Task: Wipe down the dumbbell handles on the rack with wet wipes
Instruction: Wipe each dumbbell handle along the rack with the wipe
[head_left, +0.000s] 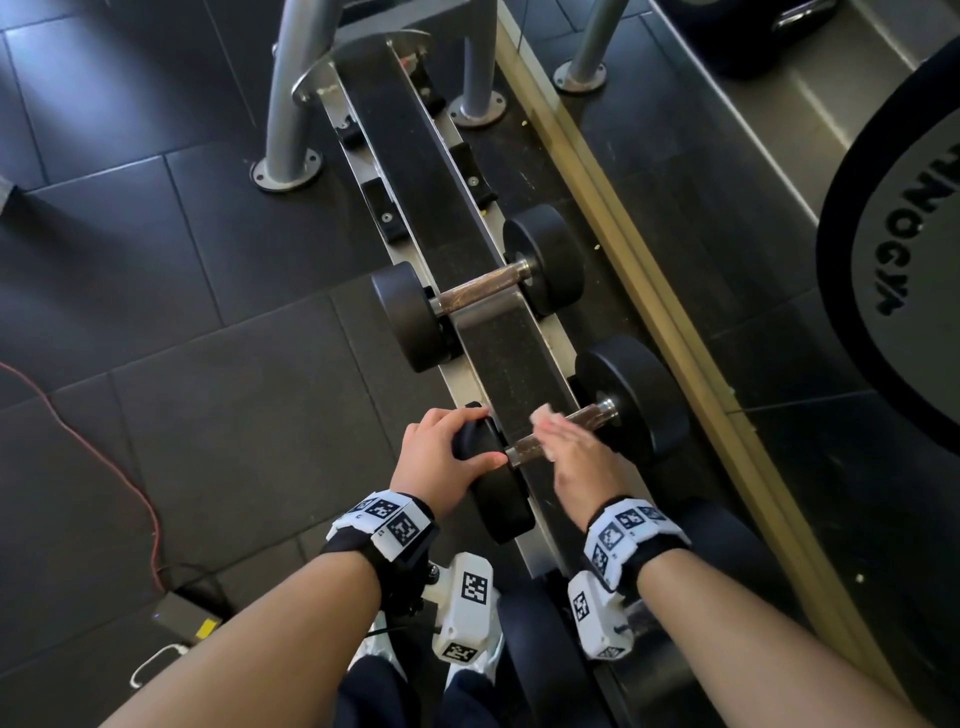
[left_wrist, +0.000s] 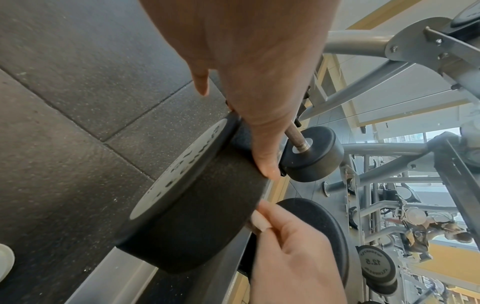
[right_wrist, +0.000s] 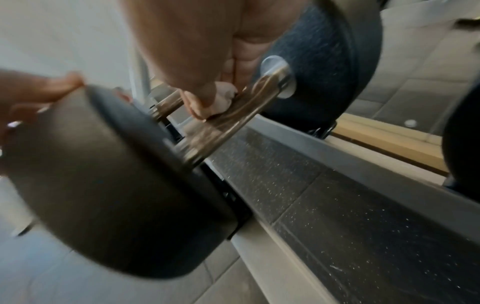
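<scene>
The near dumbbell (head_left: 631, 400) lies across the rack (head_left: 410, 156). My left hand (head_left: 441, 452) grips its black left head (left_wrist: 197, 205), fingers curled over the top and thumb on the rim. My right hand (head_left: 571, 457) is wrapped over the metal handle (right_wrist: 233, 115) and pinches a crumpled white wet wipe (right_wrist: 223, 96) against it; a corner of the wet wipe (head_left: 543, 415) pokes out past the fingers. A second dumbbell (head_left: 483, 288) rests farther along the rack, its brownish handle bare.
Another black dumbbell head (head_left: 545, 649) sits close by my knees. Grey rack legs (head_left: 291, 104) are bolted to the rubber floor. A yellow strip (head_left: 623, 260) and mirror run along the right. On the left floor lie a red cable (head_left: 104, 467) and a grey box (head_left: 182, 618).
</scene>
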